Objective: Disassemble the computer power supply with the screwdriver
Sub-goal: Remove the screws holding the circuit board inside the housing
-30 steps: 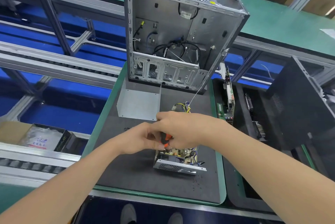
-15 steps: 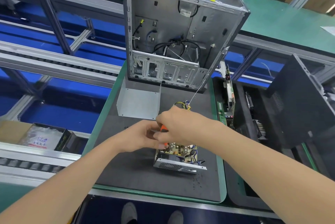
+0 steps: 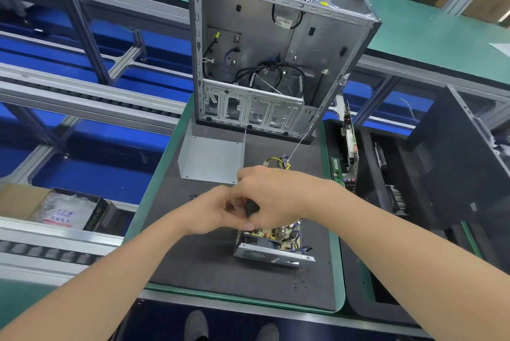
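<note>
Power supply: the open silver metal power supply box (image 3: pixel 271 253), brown circuit board (image 3: pixel 276 233) bare, sits on the dark-matted worktop (image 3: pixel 209 266) under your hands.
Right grip: your right hand (image 3: pixel 278 197) is wrapped round the black-handled screwdriver (image 3: pixel 250 207).
Left grip: your left hand (image 3: pixel 218 211) curls in by the tool's lower end; pinching it or not, I cannot tell.
Slip risk: tip's hidden; if it jumps out, it could gouge the board or jab that left hand.
Box risk: no clamp in sight; hard pressing may skid it.

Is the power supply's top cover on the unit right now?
No, the power supply sits open on top, with its circuit board exposed.
</note>
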### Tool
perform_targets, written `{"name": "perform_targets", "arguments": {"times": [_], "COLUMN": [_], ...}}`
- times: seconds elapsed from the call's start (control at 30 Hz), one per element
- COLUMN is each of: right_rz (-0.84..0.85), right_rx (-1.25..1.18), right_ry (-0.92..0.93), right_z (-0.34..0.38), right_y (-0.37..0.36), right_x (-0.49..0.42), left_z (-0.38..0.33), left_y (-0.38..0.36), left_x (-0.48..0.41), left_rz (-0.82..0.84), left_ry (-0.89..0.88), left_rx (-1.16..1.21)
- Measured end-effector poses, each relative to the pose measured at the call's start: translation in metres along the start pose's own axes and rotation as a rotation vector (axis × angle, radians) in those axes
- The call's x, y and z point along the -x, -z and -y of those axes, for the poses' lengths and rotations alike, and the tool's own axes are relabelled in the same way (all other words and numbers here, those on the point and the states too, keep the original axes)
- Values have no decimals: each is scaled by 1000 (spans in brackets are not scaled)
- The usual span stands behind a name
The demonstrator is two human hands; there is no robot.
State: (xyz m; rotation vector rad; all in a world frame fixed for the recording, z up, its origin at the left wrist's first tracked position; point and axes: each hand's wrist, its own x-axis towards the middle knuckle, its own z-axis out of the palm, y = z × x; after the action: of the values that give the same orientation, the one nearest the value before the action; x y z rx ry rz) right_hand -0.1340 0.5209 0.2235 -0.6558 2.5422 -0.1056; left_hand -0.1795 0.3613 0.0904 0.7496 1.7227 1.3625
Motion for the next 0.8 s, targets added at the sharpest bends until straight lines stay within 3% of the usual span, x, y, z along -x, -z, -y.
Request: {"name": "perform_targets", "arguments": {"times": [0.13, 0.23, 0.67, 0.8], "right_rz": [-168, -146, 27, -2], "right_rx": [66, 53, 53, 45], "right_ry": [-263, -397, -51, -8], "right_z": [4, 9, 3, 2], "right_y": [-3, -9, -3, -5], "right_x": [-1, -9, -5, -3], "left_z": [-2, -3, 0, -1], "left_y": [-1, -1, 7, 3], "left_x": [-1, -2, -2, 0], "left_rz": [1, 16, 55, 59], "left_ry": [-19, -25, -10, -26], "left_rx": [25, 22, 45, 44]}}
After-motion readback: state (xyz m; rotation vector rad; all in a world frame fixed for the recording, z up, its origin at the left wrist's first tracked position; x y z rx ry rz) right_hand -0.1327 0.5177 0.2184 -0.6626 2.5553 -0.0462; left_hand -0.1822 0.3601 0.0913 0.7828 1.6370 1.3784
